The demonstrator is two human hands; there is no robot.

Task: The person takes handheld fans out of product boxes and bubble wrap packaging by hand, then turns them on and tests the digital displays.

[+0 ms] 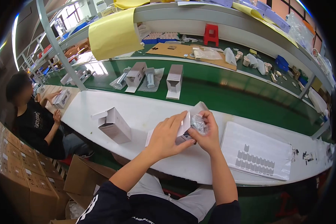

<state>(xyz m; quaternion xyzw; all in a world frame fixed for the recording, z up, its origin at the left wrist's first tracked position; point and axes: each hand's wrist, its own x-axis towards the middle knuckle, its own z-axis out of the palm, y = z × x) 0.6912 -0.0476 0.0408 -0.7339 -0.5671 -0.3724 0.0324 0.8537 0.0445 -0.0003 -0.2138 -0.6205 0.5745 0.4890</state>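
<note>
And here the left hand's [167,137] fingers grasp the box [184,126], the right hand's [210,135] pinch the plastic-wrapped bundle [199,124] at its three-o'clock mouth, where snug wrap and a clear flap [200,107] help.

A clear-wrapped bundle [199,123] touches the open white box [184,124].

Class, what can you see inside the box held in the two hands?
At the open end of the box, clear plastic wrap shows, held by the right hand. Anything deeper is hidden by cardboard and the left hand.
</note>
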